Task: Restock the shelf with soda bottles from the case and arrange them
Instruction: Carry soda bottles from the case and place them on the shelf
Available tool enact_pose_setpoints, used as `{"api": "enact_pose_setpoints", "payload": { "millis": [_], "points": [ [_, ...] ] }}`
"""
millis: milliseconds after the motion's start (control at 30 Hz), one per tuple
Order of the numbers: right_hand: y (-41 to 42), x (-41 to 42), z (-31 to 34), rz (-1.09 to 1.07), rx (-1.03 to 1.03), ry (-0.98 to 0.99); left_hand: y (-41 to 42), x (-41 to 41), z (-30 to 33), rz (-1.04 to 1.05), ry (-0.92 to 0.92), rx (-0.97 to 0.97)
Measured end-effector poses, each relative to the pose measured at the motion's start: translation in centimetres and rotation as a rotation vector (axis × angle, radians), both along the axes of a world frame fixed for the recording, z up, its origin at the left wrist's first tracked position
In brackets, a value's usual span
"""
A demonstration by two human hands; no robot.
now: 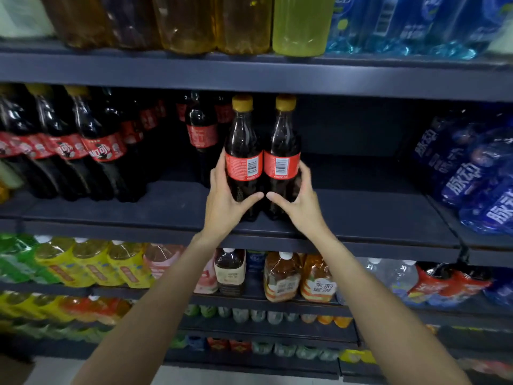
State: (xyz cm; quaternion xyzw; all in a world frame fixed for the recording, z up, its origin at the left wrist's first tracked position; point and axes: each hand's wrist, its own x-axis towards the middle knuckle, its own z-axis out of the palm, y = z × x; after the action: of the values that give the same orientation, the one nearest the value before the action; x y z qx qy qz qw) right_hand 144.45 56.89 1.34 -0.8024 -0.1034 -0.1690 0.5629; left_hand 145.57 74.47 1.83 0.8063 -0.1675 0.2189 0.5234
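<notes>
Shelf (pixel 361 212): dark, middle level, mostly bare at its 3 o'clock side.
Cola row (pixel 83 145): dark bottles with red labels, at 9 o'clock from the hands.
Left bottle (pixel 243 151): upright on the shelf, yellow cap, touching its twin.
Right bottle (pixel 282 151): upright, barcode facing out.
Left hand (pixel 224 201): fingers wrapped around the left bottle.
Right hand (pixel 301 201): fingers curled around the right bottle; thumbs nearly meet.

Two plastic cola bottles (pixel 262 162) stand side by side, touching, on dark metal shelf (pixel 374 212), w/ cola row (pixel 69 145) to left & blue-labelled bottles (pixel 472 179) right
</notes>
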Motion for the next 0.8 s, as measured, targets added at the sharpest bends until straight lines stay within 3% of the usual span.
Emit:
{"api": "enact_pose_setpoints", "payload": {
  "millis": [200, 300, 633, 800],
  "points": [
    [0.7, 6.6, 1.3, -0.186, -0.055, -0.123, -0.1, 1.4, -0.1, 0.296, -0.104, 0.068],
    [1.6, 10.7, 1.6, -0.254, -0.056, -0.066, -0.4, 2.7, -0.5, 0.364, -0.119, 0.052],
    [2.6, 16.6, 1.1, -0.185, -0.021, -0.127, -3.4, 6.0, -0.6, 0.34, -0.13, 0.029],
    [0.3, 17.1, 1.4, -0.207, -0.261, -0.111, -5.9, 9.8, -0.1, 0.348, -0.087, 0.042]
  ]
}}
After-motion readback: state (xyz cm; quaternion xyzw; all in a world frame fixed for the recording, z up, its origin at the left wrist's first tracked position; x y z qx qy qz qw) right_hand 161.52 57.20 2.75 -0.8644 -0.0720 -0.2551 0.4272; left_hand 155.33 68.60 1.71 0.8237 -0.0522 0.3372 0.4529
